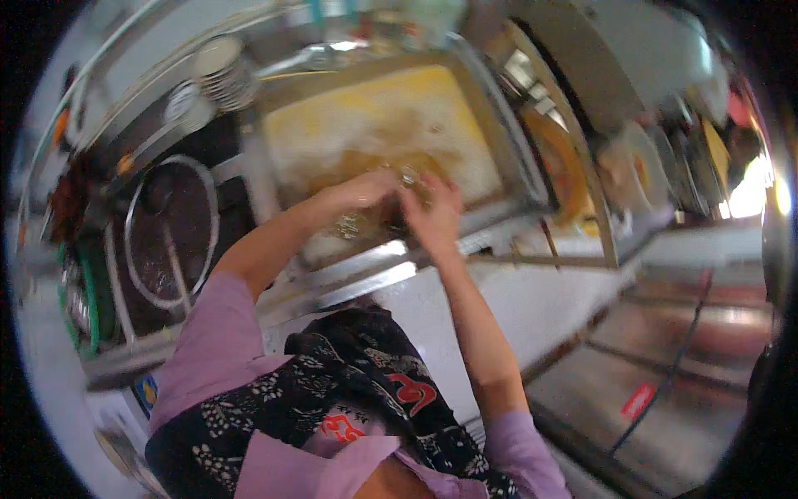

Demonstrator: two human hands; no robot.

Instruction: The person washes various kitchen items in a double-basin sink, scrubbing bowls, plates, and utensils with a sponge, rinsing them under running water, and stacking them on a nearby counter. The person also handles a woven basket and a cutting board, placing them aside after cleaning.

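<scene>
A stainless steel sink [517, 143] in front of me holds cloudy water topped with white and yellowish foam [349, 125]. Both of my hands are down at the near part of the foam, close together. My left hand [374, 186] reaches in from the left, its fingers partly hidden and blurred. Fingers bent, my right hand [436, 209] is beside it. Between them shows a small shiny wet patch or object [408, 178], too blurred to name. Whether either hand grips it cannot be told.
A stack of pale dishes [227, 75] stands at the sink's far left corner. Left of the sink is a dark basin [156, 262] with a pale ring [215, 212]. A green-rimmed basket [93, 305] sits farther left. Stainless steel panels [661, 374] lie at lower right.
</scene>
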